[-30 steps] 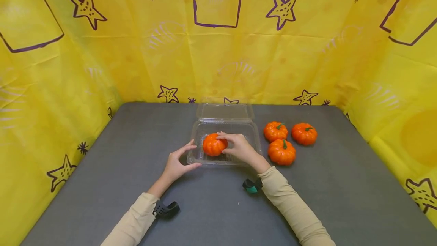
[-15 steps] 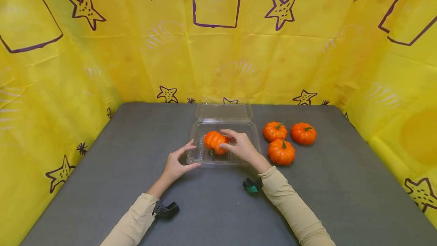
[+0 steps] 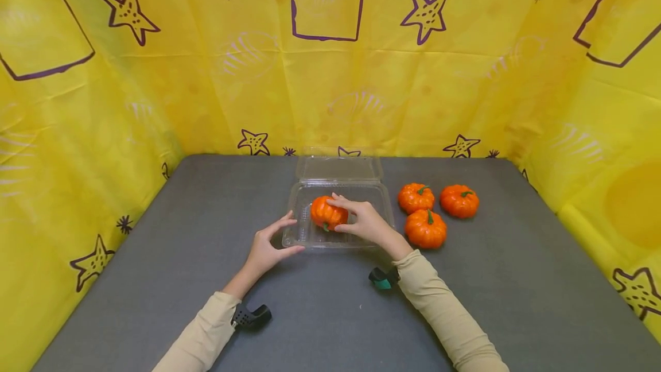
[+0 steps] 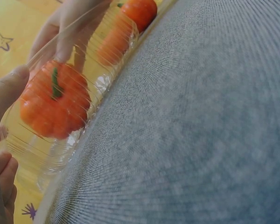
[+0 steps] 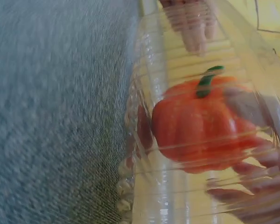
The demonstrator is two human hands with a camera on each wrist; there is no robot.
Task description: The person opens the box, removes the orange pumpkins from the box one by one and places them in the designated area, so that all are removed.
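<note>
A small orange pumpkin (image 3: 322, 211) with a green stem is inside a clear plastic clamshell container (image 3: 374, 193), its stem facing the front. My right hand (image 3: 368, 223) grips the pumpkin from the right between thumb and fingers. At the container's front left corner, my left hand (image 3: 267, 248) holds the tray, thumb at the front rim and fingers round the left side. Through the ribbed plastic wall, the left wrist view shows the pumpkin (image 4: 53, 109) with its stem towards that camera. The right wrist view has the pumpkin (image 5: 191, 126) behind the clear wall, fingers around its far side.
Three more pumpkins stand in a group right of the container: one at the back left (image 3: 413, 198), one at the right (image 3: 457, 202) and one in front (image 3: 423, 231). The clear lid (image 3: 339, 169) is folded back towards the yellow patterned cloth (image 3: 330, 73). Everything rests on a grey table (image 3: 320, 326).
In my right hand the pumpkin has turned, bringing its stem to the front, and it has shifted slightly right and back. The left hand has kept its place at the corner.
</note>
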